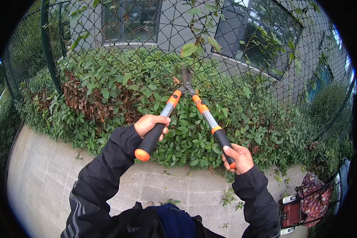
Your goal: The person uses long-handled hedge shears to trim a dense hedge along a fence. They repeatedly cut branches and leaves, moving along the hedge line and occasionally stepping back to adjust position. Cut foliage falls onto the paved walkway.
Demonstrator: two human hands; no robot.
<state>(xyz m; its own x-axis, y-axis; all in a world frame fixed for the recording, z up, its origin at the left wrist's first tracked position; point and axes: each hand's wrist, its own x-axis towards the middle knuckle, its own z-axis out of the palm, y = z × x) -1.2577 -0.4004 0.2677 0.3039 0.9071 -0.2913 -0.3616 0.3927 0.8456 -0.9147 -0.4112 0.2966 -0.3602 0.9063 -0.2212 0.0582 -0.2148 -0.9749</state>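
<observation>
My left hand is closed around the upper part of the left black grip of a pair of hedge shears. My right hand holds the lower end of the right black grip. The shears have orange and silver handles, spread in a V. Their dark blades point away from me, close together, at the green chain-link fence above the leafy hedge. A climbing vine with broad leaves hangs on the mesh just beyond the blade tips. Brown, dry leaves show in the hedge at the left.
Grey paving runs along the hedge, with cut leafy sprigs lying on it. A cart with a patterned red cloth stands at the lower right. A green fence post rises at the left. Behind the fence is a grey building with windows.
</observation>
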